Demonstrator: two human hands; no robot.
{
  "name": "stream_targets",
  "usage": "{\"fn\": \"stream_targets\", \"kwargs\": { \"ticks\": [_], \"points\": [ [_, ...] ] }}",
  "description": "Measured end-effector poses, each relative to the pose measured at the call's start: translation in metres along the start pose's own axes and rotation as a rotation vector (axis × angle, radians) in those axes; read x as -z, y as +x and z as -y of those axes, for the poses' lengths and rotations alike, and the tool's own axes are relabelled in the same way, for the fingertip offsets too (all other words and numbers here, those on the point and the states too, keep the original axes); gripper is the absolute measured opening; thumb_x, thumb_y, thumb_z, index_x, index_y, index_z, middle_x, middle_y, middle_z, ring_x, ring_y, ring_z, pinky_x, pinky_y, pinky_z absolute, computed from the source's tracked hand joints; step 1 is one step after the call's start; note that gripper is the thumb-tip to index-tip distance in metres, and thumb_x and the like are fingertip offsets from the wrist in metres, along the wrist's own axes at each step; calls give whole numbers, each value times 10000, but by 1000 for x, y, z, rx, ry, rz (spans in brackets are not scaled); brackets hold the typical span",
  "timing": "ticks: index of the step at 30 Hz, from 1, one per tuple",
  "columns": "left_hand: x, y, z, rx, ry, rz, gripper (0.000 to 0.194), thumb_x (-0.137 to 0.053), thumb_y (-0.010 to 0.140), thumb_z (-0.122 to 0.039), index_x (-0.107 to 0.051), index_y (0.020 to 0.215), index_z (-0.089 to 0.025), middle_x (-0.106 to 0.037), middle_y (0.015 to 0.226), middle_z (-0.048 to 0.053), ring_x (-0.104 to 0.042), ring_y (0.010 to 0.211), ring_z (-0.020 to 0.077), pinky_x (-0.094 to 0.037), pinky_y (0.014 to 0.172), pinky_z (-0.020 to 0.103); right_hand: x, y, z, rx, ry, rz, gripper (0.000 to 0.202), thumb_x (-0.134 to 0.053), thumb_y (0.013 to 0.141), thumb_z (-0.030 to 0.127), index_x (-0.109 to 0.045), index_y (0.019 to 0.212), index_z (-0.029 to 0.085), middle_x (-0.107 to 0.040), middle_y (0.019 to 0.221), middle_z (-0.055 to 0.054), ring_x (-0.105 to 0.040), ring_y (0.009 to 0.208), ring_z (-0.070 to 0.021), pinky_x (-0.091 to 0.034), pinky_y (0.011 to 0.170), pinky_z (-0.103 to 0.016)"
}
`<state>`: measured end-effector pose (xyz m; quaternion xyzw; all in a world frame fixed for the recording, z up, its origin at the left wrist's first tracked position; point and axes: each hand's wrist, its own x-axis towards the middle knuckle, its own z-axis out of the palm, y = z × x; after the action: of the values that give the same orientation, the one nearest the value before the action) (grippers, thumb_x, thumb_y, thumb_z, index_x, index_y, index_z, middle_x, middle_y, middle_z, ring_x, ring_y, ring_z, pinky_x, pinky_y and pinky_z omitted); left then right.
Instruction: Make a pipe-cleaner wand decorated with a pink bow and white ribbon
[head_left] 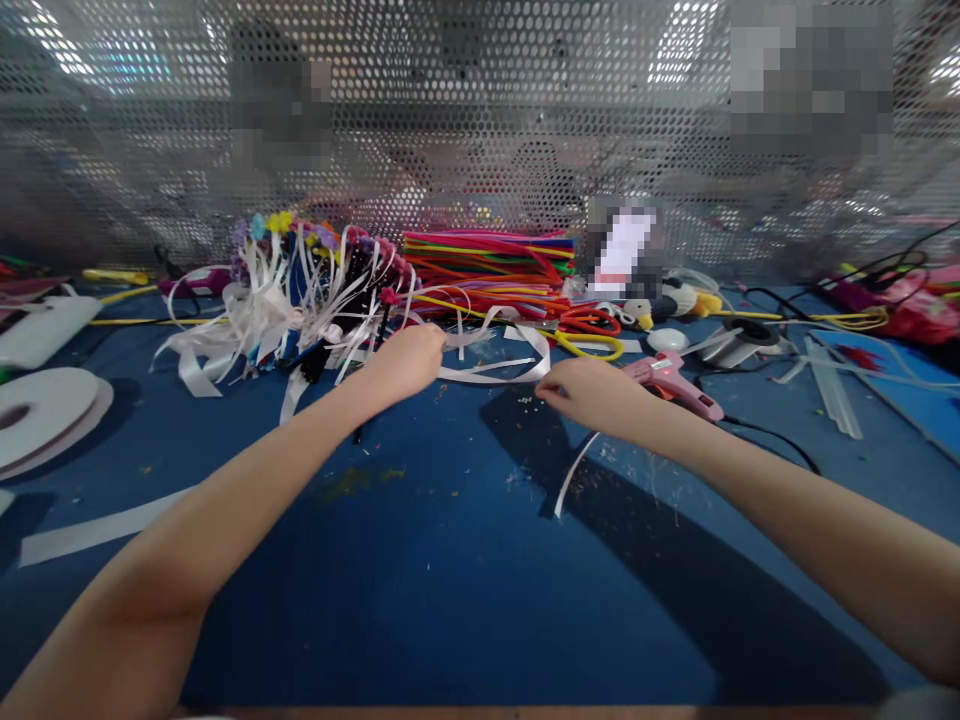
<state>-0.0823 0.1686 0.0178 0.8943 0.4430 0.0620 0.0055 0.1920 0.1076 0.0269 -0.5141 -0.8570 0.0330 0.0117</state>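
My left hand (409, 360) is closed, its knuckles turned up, beside a heap of pipe-cleaner flowers with ribbon tails (277, 310). What its fingers hold is hidden. A dark stem with a pink top (388, 297) passes behind that hand and wrist. White ribbon (487, 377) curves across the table between both hands. My right hand (592, 392) has thumb and fingers pinched together beside a scatter of tiny pale bits (526, 403); anything in the pinch is too small to make out. From under this hand a narrow white ribbon end (571, 475) comes out toward me.
Bundled coloured pipe cleaners (487, 265) lie at the back, near yellow-handled scissors (592, 347). A pink glue gun (675, 383) rests by my right wrist, its cord trailing right. Clear glue sticks (834, 390) lie farther right. A white ribbon spool (52, 415) is at left; a perforated metal panel (480, 120) stands behind.
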Motion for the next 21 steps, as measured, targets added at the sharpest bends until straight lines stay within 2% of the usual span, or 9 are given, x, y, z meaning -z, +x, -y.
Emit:
{"fn": "stream_targets", "kwargs": {
  "ticks": [2,4,7,9,11,13,16,21],
  "points": [
    [1,5,19,16,55,46,452,-330,946,-126,-582,1309,-30,-554,1408,218,-520,1308,270,-403,1097,398,7,6,1,-2,6,-30,273,-497,895,240,-767,881,202,-741,852,-76,-663,811,-205,-456,706,-286],
    [1,11,32,28,77,81,494,-334,937,-114,-519,1391,-53,-472,1502,190,-442,1389,257,-358,1146,393,13,17,6,15,38,-58,295,-475,901,226,-769,903,206,-748,864,-64,-662,801,-195,-456,715,-284],
    [4,16,44,27,48,14,500,-328,935,-122,-516,1396,-74,-429,1532,165,-394,1418,238,-339,1163,374,13,43,16,118,124,-70,327,-464,899,193,-769,1014,211,-764,986,-47,-676,889,-188,-474,791,-282],
    [10,15,48,42,22,-74,471,-350,929,-151,-555,1350,-98,-479,1474,161,-464,1347,236,-379,1123,367,10,62,24,181,166,-51,367,-451,907,176,-755,1109,213,-750,1121,-43,-667,1021,-188,-473,884,-278],
    [19,11,51,66,30,-109,404,-381,924,-195,-632,1236,-141,-568,1351,145,-558,1212,238,-436,1039,366,5,79,29,181,168,-32,393,-443,906,163,-747,1150,208,-739,1167,-56,-661,1068,-195,-474,919,-286],
    [27,7,54,50,46,-32,338,-415,922,-249,-687,1113,-185,-645,1219,111,-612,1076,231,-466,937,355,2,94,32,163,159,-32,399,-453,894,155,-747,1160,200,-746,1143,-75,-671,1043,-210,-487,897,-298],
    [33,3,58,79,57,98,313,-440,920,-302,-683,1106,-237,-713,1088,63,-643,921,208,-456,792,321,0,108,33,145,153,-45,397,-474,887,160,-741,1179,190,-752,1110,-99,-683,991,-222,-497,870,-304],
    [28,3,57,129,119,162,249,-468,908,-316,-670,1030,-235,-740,1024,52,-645,854,202,-398,657,286,-2,121,32,117,142,-68,401,-474,899,175,-724,1212,178,-736,1148,-123,-676,1009,-228,-492,902,-315]
  ]
}}
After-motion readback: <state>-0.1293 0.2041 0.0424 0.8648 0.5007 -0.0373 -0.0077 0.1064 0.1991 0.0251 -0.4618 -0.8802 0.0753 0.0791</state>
